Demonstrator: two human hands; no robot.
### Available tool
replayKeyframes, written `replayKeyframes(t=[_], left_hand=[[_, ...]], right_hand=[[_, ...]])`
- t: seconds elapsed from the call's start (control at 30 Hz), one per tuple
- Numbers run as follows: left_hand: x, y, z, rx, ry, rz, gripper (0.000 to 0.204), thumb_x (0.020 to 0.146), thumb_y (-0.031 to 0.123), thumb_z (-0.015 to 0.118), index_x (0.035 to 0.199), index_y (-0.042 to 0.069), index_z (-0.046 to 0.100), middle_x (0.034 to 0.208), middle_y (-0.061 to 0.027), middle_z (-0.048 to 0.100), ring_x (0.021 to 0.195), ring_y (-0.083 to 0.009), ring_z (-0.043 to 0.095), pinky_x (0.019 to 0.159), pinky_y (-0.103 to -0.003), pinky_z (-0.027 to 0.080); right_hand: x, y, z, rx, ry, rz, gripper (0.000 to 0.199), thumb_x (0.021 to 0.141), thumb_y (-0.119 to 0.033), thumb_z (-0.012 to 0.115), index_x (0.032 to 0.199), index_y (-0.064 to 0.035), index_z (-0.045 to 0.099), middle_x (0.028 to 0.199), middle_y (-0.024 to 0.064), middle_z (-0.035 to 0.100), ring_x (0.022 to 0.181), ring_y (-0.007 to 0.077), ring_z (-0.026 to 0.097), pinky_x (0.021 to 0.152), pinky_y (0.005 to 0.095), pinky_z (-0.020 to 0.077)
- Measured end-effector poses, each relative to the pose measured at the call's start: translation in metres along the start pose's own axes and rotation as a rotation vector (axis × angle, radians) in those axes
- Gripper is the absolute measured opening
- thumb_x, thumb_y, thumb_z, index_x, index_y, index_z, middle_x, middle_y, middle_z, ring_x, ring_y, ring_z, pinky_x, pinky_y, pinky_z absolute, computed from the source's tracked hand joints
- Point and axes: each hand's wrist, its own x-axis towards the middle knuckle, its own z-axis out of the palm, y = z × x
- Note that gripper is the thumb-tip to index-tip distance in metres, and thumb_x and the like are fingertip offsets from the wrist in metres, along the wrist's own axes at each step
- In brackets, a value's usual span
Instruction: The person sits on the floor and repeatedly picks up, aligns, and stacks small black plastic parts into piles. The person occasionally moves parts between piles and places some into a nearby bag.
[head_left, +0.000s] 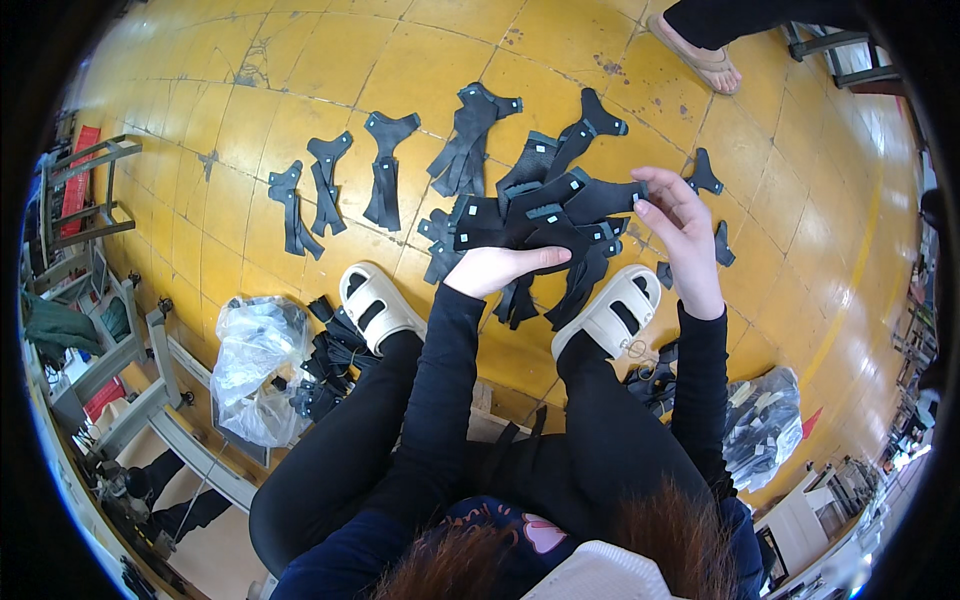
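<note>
I sit low over a yellow tiled floor (330,60) with my knees up. My left hand (503,266) holds a fanned bundle of black cut fabric pieces (545,210) from below. My right hand (677,215) pinches the right edge of the top piece in that fan. Small pale tags show on several of the pieces. More black pieces lie on the floor in separate little piles: a pile at the far left (291,207), another pile (327,180), a third pile (386,165) and a bigger pile (468,135).
My pale slippers (375,302) rest on the floor. A clear plastic bag (255,365) with black pieces lies at my left, another bag (765,420) at my right. Another person's sandalled foot (705,55) stands at the top right. Metal frames (80,190) stand at the left.
</note>
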Motion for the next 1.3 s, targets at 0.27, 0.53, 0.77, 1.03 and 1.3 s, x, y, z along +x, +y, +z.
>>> replayKeyframes(t=[0.27,0.53,0.77,1.03,1.3], left_hand=[[0.003,-0.003,0.004,0.031,0.0,-0.033,0.042,0.077,0.014,0.077,0.114,0.002,0.06,0.102,-0.0035,0.067,0.093,-0.0109,0.06,0.083,-0.024,0.048],[0.005,0.004,0.021,0.062,-0.175,-0.041,0.056,0.076,0.015,0.077,0.125,0.002,0.053,0.113,-0.0045,0.062,0.103,-0.0127,0.056,0.09,-0.027,0.045],[0.006,0.001,0.017,0.232,-0.151,-0.145,0.049,0.074,0.021,0.079,0.116,0.003,0.059,0.107,-0.0066,0.065,0.099,-0.0138,0.056,0.086,-0.028,0.046],[0.007,-0.016,0.014,0.564,-0.322,-0.289,0.063,0.07,0.058,0.069,0.106,0.007,0.067,0.102,-0.0145,0.067,0.095,-0.0252,0.062,0.084,-0.031,0.045],[0.008,-0.001,0.023,0.675,-0.444,-0.385,0.061,0.069,0.054,0.068,0.096,0.0,0.07,0.094,-0.0188,0.067,0.093,-0.0265,0.062,0.081,-0.031,0.046]], right_hand=[[0.007,-0.003,-0.003,-0.089,-0.002,-0.093,0.023,0.088,-0.008,0.061,0.11,-0.0016,0.061,0.101,0.0052,0.064,0.09,0.0099,0.057,0.081,0.0243,0.0446],[0.03,-0.022,0.01,-0.1,-0.323,-0.095,0.017,0.085,-0.01,0.065,0.099,0.0007,0.063,0.092,0.0029,0.065,0.085,0.01,0.059,0.08,0.0253,0.0468],[0.028,-0.036,0.006,0.17,0.126,-0.335,0.015,0.087,-0.002,0.061,0.101,0.0029,0.059,0.087,0.0049,0.063,0.074,0.0125,0.062,0.07,0.0233,0.0486],[0.056,-0.062,0.0,-0.625,-0.052,-0.771,0.019,0.083,0.005,0.055,0.095,-0.0044,0.066,0.085,0.0079,0.064,0.075,0.0202,0.064,0.066,0.0286,0.0507],[0.061,-0.039,0.047,-0.841,-1.018,-0.392,0.018,0.081,-0.022,0.063,0.08,-0.0041,0.068,0.081,0.0077,0.063,0.083,0.0255,0.057,0.081,0.0344,0.0432]])
